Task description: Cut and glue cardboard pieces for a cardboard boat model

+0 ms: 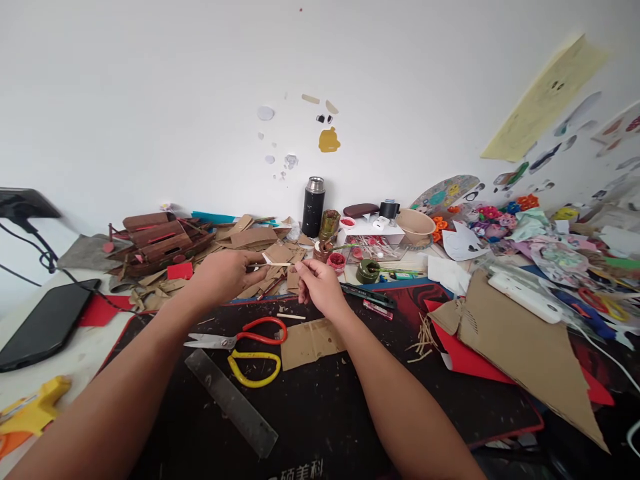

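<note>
Both my hands are raised over the black desk mat (320, 407) and pinch a thin pale wooden stick (273, 265) that lies level between them. My left hand (225, 275) grips the stick's left end between thumb and fingers. My right hand (317, 285) is closed on its right end. Below the hands lie orange-handled scissors (240, 337), yellow-handled scissors (253, 370), a clear ruler (231, 402) and a brown cardboard piece (310, 341). A short loose stick (291, 317) rests on the mat under my right hand.
Cardboard scraps and a brown cardboard boat model (155, 247) crowd the back left. A black flask (313, 207), paint pots (336, 260), a bowl (416, 225) and a utility knife (367, 295) stand behind. A large cardboard sheet (525, 347) over red paper lies right; a phone (45, 323) and yellow glue gun (35, 410) left.
</note>
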The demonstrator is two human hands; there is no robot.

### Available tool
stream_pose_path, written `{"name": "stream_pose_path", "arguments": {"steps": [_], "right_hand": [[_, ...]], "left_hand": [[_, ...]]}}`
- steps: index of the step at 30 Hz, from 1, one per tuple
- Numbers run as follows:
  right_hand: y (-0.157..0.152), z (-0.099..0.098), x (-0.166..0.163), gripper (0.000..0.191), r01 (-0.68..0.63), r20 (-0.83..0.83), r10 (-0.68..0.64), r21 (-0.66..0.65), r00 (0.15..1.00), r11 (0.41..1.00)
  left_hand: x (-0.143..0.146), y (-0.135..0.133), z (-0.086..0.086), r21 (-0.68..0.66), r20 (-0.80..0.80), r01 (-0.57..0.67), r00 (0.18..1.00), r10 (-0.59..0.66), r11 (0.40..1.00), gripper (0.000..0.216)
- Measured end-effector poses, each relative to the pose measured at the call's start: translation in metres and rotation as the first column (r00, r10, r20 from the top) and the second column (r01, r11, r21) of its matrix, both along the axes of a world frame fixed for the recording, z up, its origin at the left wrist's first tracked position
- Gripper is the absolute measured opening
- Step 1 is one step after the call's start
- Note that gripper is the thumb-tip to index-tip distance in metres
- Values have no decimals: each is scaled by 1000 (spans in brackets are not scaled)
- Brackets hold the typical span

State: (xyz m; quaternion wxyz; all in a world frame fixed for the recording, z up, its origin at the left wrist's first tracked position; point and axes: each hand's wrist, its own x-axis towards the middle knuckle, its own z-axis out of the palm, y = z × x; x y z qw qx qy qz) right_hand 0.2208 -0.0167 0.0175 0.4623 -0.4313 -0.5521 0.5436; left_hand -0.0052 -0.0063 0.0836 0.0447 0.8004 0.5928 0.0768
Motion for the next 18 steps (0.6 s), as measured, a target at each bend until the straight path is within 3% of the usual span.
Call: {"name": "stream_pose_path", "arguments": {"steps": [9, 18], "right_hand": [[7, -7, 2, 41, 50, -9, -51, -32, 999, 998], [5, -12, -2, 46, 30, 23, -30, -11, 999, 999]], "left_hand": [[-18, 13, -12, 42, 41, -107, 994, 105, 993, 61], [-24, 13, -7, 60, 66, -121, 991, 117, 991, 61]]}}
